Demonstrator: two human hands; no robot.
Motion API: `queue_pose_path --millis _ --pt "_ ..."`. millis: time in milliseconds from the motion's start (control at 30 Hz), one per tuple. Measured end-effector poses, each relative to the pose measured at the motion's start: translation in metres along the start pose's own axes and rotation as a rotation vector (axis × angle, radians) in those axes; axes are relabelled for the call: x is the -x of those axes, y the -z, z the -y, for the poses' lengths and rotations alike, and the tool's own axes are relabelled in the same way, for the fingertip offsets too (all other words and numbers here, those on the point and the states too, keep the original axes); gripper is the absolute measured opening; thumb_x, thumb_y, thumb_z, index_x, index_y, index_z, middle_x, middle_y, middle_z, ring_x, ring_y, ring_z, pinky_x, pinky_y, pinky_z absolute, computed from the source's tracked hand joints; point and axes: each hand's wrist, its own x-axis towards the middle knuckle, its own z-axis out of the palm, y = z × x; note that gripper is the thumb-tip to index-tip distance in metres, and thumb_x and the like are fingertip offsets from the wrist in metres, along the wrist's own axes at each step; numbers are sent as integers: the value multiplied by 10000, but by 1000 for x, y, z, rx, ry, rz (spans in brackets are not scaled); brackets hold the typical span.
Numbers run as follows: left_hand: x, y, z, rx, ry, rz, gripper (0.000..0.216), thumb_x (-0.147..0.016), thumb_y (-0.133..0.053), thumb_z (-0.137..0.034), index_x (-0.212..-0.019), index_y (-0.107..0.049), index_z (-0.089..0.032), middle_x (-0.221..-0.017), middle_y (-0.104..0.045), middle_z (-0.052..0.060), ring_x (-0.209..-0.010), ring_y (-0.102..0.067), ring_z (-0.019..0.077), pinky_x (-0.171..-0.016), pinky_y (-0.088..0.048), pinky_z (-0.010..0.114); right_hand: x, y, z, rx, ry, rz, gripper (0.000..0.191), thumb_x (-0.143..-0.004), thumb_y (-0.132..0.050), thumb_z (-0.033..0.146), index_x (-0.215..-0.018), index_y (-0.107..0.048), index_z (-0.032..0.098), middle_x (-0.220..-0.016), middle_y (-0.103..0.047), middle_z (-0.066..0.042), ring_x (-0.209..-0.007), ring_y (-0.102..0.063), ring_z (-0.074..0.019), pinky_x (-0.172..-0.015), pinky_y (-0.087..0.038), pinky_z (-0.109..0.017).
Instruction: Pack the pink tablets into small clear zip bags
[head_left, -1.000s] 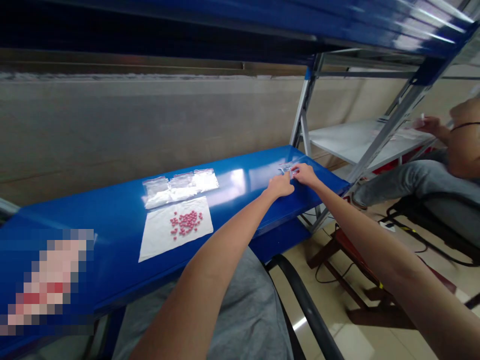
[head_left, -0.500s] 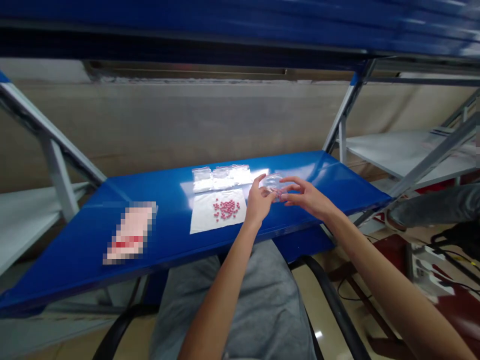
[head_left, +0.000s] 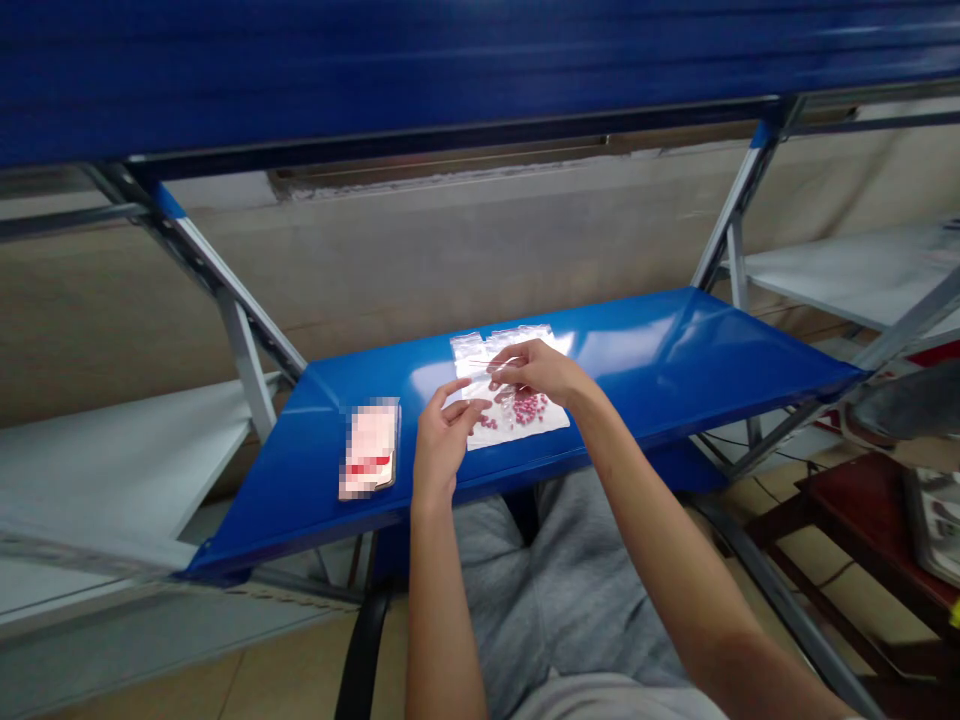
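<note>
My left hand [head_left: 444, 432] is over the left side of a white sheet [head_left: 551, 422], thumb and forefinger around what looks like a clear plastic bag [head_left: 507, 396]. From the right, my right hand [head_left: 534, 370] reaches in with fingers bent, pinching the same bag. The bag is hard to make out against the white below. Small red beads [head_left: 529, 408] lie in a loose cluster on the sheet, and a few more show beside my left thumb. Behind my hands are flat clear zip bags [head_left: 469, 346], partly covered by my right fingers.
A blurred-out pink and white item [head_left: 371, 440] lies on the blue table [head_left: 637, 340], left of my hands. A blue shelf [head_left: 480, 70] runs overhead, with slanting metal struts [head_left: 244, 310] at both sides. A dark red stool [head_left: 862, 510] stands at right.
Both hands have moved left with the clear bag, from the bare table right of the sheet to over the sheet and its beads. My view has turned left.
</note>
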Motion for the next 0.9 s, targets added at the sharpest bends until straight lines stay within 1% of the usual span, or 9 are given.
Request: queue_pose_path --millis 100,233,333,400,467,600,700,800,900 --pt "1 21 2 21 8 8 489 -777 -791 -367 -1209 -659 -180 -865 -787 46 -669 -675 137 -608 -457 231 12 -19 -7 -74 5 -38 273 -699 -899 346 -831 -739 168 -732 -773 -71 -537 -674 -139 -444 -459 -203" --pt "5 33 3 25 26 77 495 -738 -823 -363 -1168 -670 -172 -828 -776 39 -621 -652 127 -620 -486 241 29 -26 -20 -154 -13 -83 324 -681 -910 398 -835 -736 172 -794 -785 -87 -663 -745 -181 -494 -488 -208" --pt "8 33 0 15 58 104 513 -721 -838 -360 -1174 -674 -182 -835 -775 35 -636 -670 140 -637 -517 257 40 -25 -30 -181 -7 -118 352 -658 -914 434 -813 -732 176 -819 -791 -86 -678 -744 -175 -534 -506 -216" --pt "9 32 -2 7 66 101 520 -710 -848 -365 -1169 -680 -187 -829 -768 26 -652 -683 149 -641 -530 262 45 -23 -35 -197 -12 -143 362 -642 -914 440 -801 -717 181 -797 -786 -72 -659 -731 -163 -545 -506 -218" --pt "10 31 -5 -1 67 93 522 -691 -863 -371 -1148 -687 -189 -821 -760 20 -681 -701 161 -658 -552 272 49 -20 -39 -216 -18 -168 372 -633 -908 430 -836 -706 192 -755 -772 -48 -636 -714 -154 -554 -508 -221" --pt "12 31 -8 -16 67 101 513 -663 -879 -364 -1118 -698 -210 -841 -767 29 -781 -749 211 -745 -609 337 53 -16 -42 -231 21 -212 406 -627 -887 393 -946 -695 228 -702 -736 6 -603 -666 -135 -580 -528 -242" --pt "14 32 -9 -10 72 100 526 -659 -882 -338 -1134 -696 -211 -844 -771 32 -816 -762 219 -803 -620 357 54 -12 -43 -224 49 -236 373 -625 -872 369 -915 -677 239 -735 -734 17 -606 -643 -123 -596 -540 -248" --pt "14 33 -8 -16 80 88 531 -696 -862 -335 -1176 -683 -195 -840 -769 33 -805 -764 210 -809 -616 344 53 -10 -44 -217 60 -246 338 -629 -859 358 -882 -669 238 -746 -728 21 -598 -631 -115 -611 -556 -258" --pt "11 31 -8 -71 64 56 454 -769 -805 -363 -1174 -686 -194 -875 -775 51 -822 -764 224 -791 -609 348 53 -11 -42 -230 69 -246 338 -625 -858 355 -872 -658 238 -748 -727 21 -610 -653 -126 -631 -574 -276"
